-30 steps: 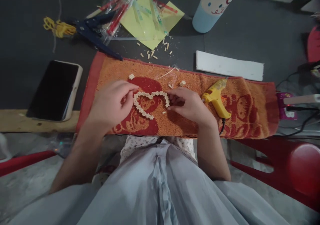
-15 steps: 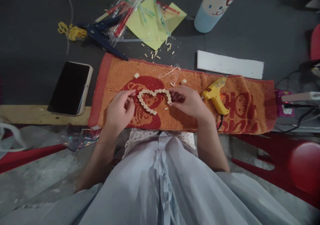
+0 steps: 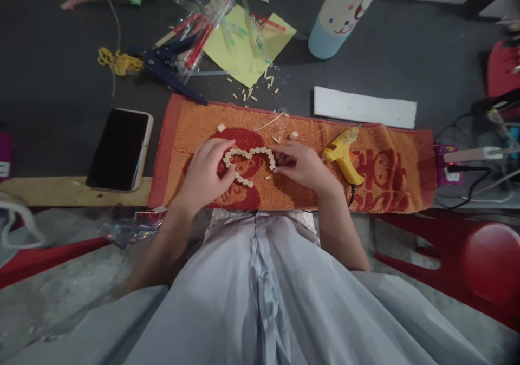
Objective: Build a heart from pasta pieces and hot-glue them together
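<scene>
On orange towel [image 3: 190,117]: open heart outline [image 3: 247,155], likely light, brittle; best held by lobes; left hand [image 3: 206,173] parted; right hand [image 3: 305,165] half-curled, grip unclear.

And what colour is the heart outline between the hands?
Pale cream; the heart outline shows best in the head view.

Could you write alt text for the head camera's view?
The left hand partly covers a pale heart, open at lower right, on an orange towel; the right hand is at its right side. A glue gun lies farther right, a phone left of the towel.
</scene>
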`<state>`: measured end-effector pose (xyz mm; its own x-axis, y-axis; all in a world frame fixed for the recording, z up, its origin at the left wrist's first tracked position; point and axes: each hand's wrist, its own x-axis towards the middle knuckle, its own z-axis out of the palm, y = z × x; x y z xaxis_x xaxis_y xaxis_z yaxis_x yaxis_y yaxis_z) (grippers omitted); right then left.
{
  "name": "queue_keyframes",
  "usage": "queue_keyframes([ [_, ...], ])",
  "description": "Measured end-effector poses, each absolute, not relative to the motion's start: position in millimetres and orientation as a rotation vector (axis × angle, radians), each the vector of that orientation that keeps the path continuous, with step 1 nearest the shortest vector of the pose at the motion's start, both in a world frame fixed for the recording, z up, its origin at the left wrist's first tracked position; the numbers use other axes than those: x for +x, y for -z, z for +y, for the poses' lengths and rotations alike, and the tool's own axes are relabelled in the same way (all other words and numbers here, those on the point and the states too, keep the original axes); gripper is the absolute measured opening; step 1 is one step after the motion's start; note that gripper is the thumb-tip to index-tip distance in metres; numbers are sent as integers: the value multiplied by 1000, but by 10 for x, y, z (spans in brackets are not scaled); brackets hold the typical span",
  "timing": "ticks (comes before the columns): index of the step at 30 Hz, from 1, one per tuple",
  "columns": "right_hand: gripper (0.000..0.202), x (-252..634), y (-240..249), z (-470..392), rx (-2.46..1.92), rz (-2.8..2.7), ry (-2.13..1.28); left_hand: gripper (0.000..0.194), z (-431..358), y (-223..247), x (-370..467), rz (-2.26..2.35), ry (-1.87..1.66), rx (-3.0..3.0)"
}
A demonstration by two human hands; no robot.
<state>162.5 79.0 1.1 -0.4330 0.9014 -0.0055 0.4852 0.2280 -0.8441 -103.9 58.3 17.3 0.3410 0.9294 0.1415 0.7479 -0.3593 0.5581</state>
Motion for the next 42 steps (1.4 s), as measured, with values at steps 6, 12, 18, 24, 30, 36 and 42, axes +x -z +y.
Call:
queue_keyframes([
  [6,43,1597,-59,783,-1278,-2044,-1067,32,926,-250,-695,1291,-473,2385],
  [12,37,1606,-52,794,-1245,-2078,-1027,19,1043,-170,-549,1288,-364,2432],
  [18,33,1608,-36,796,-1265,-2103,-1002,19,1046,-68,-558,1263,-421,2453],
  [24,21,1593,-33,789,-1256,-2124,-967,18,1047,3,-550,1255,-468,2477],
  [30,12,1579,-33,786,-1253,-2127,-957,15,1045,18,-552,1251,-496,2473],
  [36,12,1566,-41,775,-1250,-2125,-936,16,1049,27,-560,1236,-513,2474],
  [42,10,1546,-54,775,-1269,-2133,-940,16,1050,32,-560,1231,-528,2472],
])
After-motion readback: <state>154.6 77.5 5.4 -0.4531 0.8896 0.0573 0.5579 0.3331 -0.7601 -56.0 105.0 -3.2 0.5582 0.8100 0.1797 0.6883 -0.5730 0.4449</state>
